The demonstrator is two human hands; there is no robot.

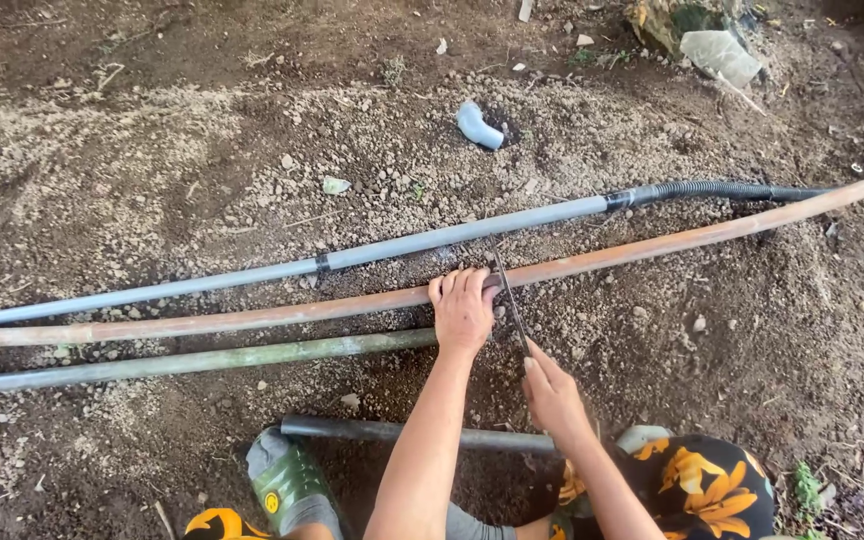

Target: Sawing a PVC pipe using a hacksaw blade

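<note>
Left hand [463,308] is clamped down over the long orange-brown pipe [252,318], fingers curled across its top, pinning it to the soil [152,160] right beside the cut point. Right hand [552,392] sits nearer the body, closed around the handle end of a thin saw blade [507,300] that runs up and crosses the pipe just to the right of the left hand's fingers. A grey pipe [432,240] lies beyond it, a greenish pipe [202,360] on the near side.
</note>
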